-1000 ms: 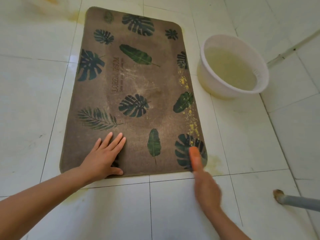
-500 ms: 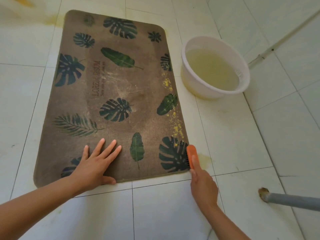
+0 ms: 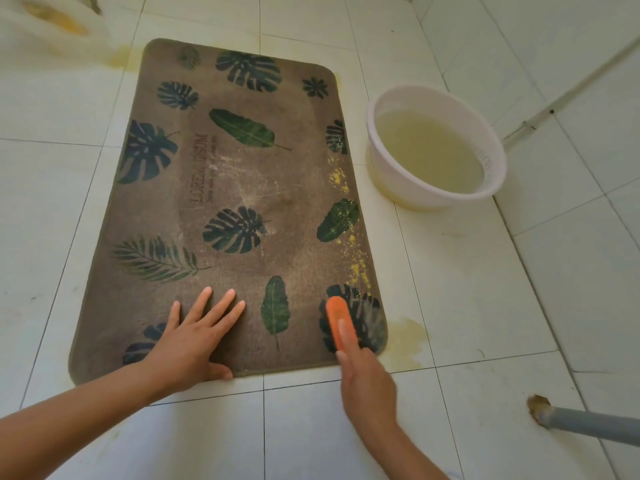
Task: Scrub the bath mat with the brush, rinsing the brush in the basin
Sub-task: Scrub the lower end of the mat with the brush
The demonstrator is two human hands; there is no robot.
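A brown bath mat [image 3: 242,188] printed with dark green leaves lies flat on the white tiled floor. Yellow specks run along its right edge. My left hand [image 3: 194,337] presses flat on the mat's near edge, fingers spread. My right hand [image 3: 367,382] grips an orange brush [image 3: 338,320], which rests on the leaf print at the mat's near right corner. A white basin [image 3: 381,161] of cloudy yellowish water stands on the floor just right of the mat's far half.
A grey pipe [image 3: 588,424] with a rusty end lies on the floor at the lower right. A thin white pipe [image 3: 540,119] runs along the wall base behind the basin. Yellow stains mark the tiles at the mat's near right corner and far left corner.
The brush has slid from the mat's right edge back onto the corner leaf print. The camera has shifted, so the mat and basin sit differently in view. My left hand stays pressed in place.
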